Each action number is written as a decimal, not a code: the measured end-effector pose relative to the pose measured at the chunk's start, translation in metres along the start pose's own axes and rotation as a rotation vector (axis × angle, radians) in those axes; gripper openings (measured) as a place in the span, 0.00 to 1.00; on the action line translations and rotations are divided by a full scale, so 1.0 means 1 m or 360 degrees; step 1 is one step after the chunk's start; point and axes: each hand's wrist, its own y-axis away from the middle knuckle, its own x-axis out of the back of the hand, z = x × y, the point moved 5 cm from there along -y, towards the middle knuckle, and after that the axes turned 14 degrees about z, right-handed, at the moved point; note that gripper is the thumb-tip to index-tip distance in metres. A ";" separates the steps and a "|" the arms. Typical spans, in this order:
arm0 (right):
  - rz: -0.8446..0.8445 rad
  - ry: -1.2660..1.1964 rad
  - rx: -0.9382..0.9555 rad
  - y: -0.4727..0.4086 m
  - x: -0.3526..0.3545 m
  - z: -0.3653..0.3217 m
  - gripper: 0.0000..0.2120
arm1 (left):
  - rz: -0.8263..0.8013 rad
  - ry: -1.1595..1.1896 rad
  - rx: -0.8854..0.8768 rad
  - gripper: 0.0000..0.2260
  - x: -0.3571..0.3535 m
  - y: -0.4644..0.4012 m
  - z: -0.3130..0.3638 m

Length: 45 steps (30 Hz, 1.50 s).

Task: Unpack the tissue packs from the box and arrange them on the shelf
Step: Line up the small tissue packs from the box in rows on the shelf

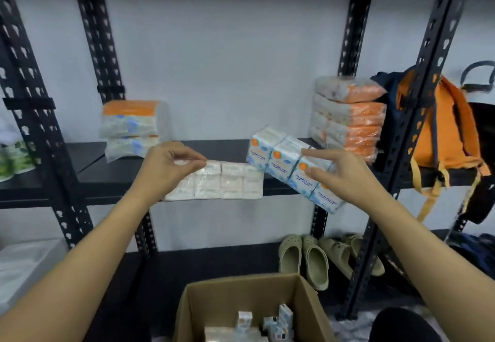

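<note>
My left hand [171,163] pinches the top edge of a white bundle of mini tissue packs [225,183] and holds it in front of the black shelf [112,173]. My right hand [337,173] grips a tilted bundle of blue-and-white mini tissue packs [284,162] with orange dots, just right of the white one. An open cardboard box [241,304] stands below with several small packs inside. On the shelf, an orange-topped stack of tissue packs [131,127] sits at the left. A taller orange-and-white stack [348,116] sits at the right.
Black perforated uprights [417,116] frame the shelf bay. An orange backpack [442,127] hangs at the right. Beige clogs [302,256] and sandals stand on the lower shelf. A green-patterned item [13,159] sits far left. A white container [26,264] is at lower left.
</note>
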 end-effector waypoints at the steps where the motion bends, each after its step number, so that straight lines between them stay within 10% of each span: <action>1: 0.0028 0.0015 0.0016 -0.010 0.001 -0.002 0.19 | 0.0023 -0.0003 -0.0029 0.03 0.002 -0.010 0.004; 8: 0.0217 0.0199 0.0005 -0.077 -0.015 -0.002 0.19 | 0.0215 -0.0145 -0.0210 0.06 -0.004 -0.069 -0.009; 21: -0.0206 0.0507 -0.0034 -0.140 -0.099 0.036 0.20 | 0.0114 -0.0607 -0.0229 0.01 -0.036 -0.095 -0.105; 28: -0.0408 0.0913 0.0103 -0.136 -0.130 0.050 0.22 | -0.0158 -0.1232 -0.0552 0.21 -0.060 -0.104 -0.096; 45: -0.0240 0.1098 0.0237 -0.124 -0.159 0.037 0.30 | -0.0201 -0.1482 -0.0148 0.17 -0.099 -0.108 -0.098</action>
